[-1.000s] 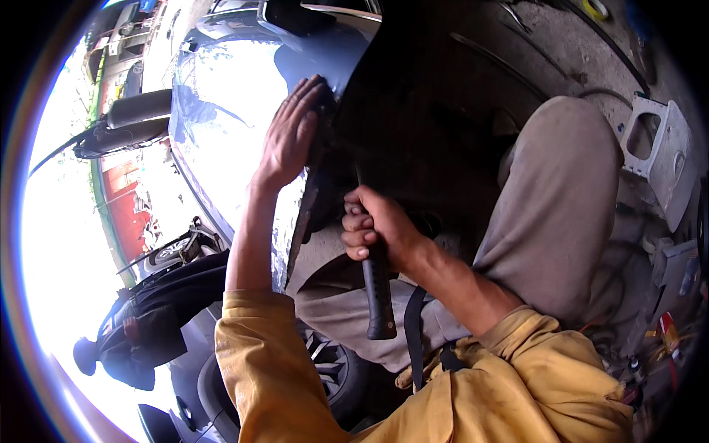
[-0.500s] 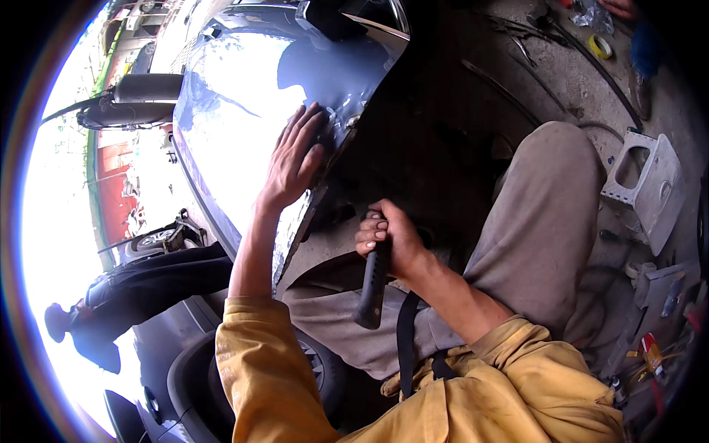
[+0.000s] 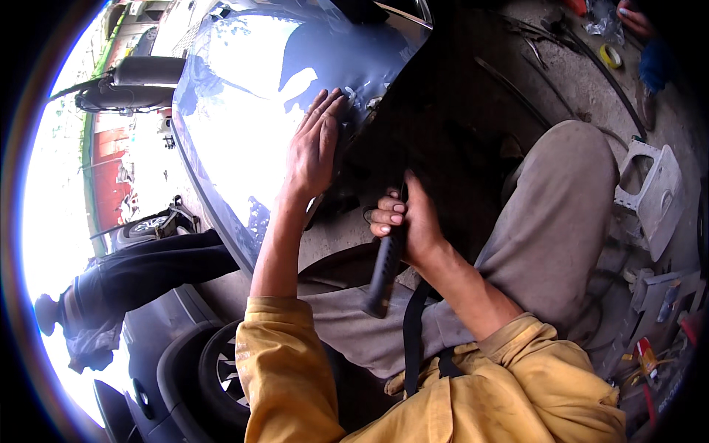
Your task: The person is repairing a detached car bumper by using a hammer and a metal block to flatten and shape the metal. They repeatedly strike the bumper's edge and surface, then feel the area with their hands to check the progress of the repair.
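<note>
My left hand [image 3: 314, 151] lies on a shiny silver-blue car panel [image 3: 377, 55], fingers stretched out near a dented, rough patch [image 3: 365, 100] by the panel's dark edge. My right hand [image 3: 410, 221] grips the black handle [image 3: 384, 273] of a tool just right of that edge, over my bent leg; the tool's far end is lost in shadow.
A co-worker in dark clothes [image 3: 162, 262] is at the left, beside a car with a wheel [image 3: 229, 376]. Another person's hand [image 3: 636, 20] shows at the top right. Hoses [image 3: 605, 81], yellow tape [image 3: 610, 56] and a white step stool [image 3: 650, 192] lie on the concrete floor [image 3: 554, 74].
My left hand has moved slightly up and right along the panel from half a second ago. My right hand and the handle have shifted right. Another person's hand has come into view at top right.
</note>
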The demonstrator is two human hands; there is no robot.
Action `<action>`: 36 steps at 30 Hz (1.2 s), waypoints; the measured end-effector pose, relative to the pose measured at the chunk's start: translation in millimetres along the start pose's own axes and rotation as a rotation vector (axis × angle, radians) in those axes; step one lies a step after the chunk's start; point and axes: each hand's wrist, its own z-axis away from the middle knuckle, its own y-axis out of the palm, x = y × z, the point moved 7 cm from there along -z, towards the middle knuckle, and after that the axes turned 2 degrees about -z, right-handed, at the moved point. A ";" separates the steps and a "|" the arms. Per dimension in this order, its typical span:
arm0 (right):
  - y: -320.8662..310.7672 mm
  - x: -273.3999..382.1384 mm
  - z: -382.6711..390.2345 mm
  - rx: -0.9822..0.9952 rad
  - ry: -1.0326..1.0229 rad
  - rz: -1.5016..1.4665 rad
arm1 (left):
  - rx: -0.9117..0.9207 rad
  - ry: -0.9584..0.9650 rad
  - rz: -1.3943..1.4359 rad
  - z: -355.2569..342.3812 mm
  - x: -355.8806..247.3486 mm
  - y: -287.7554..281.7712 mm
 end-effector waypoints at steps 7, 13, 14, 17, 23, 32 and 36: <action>15.8 -10.7 11.5 0.169 0.178 0.075 | 0.050 0.053 -0.060 -19.7 -2.2 4.0; 11.0 -9.1 0.5 0.036 0.085 -0.227 | 0.076 0.045 -0.145 -11.4 2.0 8.2; 24.3 -16.0 5.3 0.159 0.191 -0.183 | 0.056 0.071 -0.109 -11.7 6.1 5.5; 20.0 -15.8 13.1 0.276 0.274 -0.120 | 0.116 0.099 -0.084 -33.0 -7.1 9.6; -6.8 2.4 -4.8 0.005 0.035 -0.280 | 0.150 0.116 -0.201 -27.7 -3.9 15.6; 7.7 -6.6 1.7 0.121 0.135 -0.154 | 0.166 0.160 -0.174 -32.4 -9.8 17.3; 22.7 -0.3 12.0 0.174 0.168 0.054 | 0.188 0.248 -0.124 -47.7 -17.6 16.6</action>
